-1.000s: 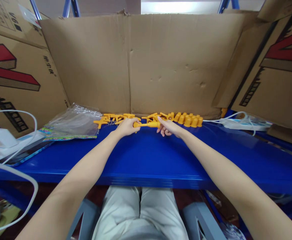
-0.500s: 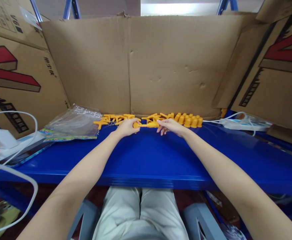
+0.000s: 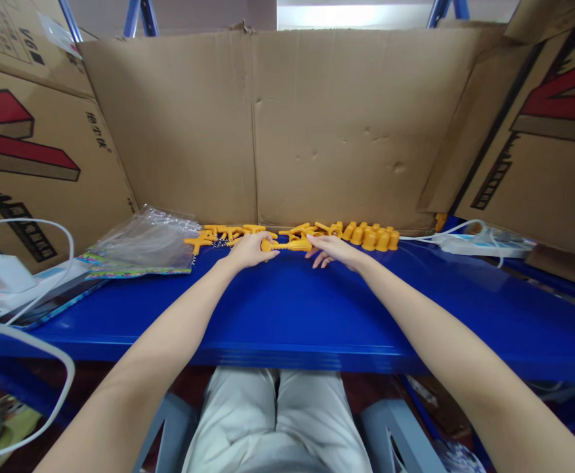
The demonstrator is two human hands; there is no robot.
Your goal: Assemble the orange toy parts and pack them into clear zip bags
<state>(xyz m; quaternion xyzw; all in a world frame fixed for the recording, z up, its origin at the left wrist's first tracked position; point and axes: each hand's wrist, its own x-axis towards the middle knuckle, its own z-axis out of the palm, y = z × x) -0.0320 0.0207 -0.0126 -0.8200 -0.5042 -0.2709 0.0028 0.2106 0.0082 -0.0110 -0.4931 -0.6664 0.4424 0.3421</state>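
Observation:
A yellow plastic piece (image 3: 295, 246) with a narrow ribbed shaft spans the gap between my hands, lying level. My left hand (image 3: 248, 251) is closed around its rounded left end. The thumb and forefinger of my right hand (image 3: 334, 250) pinch its wider right end, while the other fingers hang loosely. Behind and left of my left hand lie several yellow T-shaped parts (image 3: 199, 243) with small metal chains. More yellow parts (image 3: 300, 230) lie just behind the held piece. To the right of my right hand stand several yellow cup-shaped parts (image 3: 382, 240) in a cluster.
Clear plastic bags (image 3: 144, 243) lie on the blue tabletop (image 3: 287, 315) at the left. White power strips with cables (image 3: 484, 246) sit at the right and left. A cardboard panel (image 3: 346, 125) closes off the back, with cardboard boxes (image 3: 36, 144) at the sides.
The held yellow piece looks slightly turned about its length. My right hand has shifted a touch to the left, with its fingers bent a little differently. Everything else looks the same.

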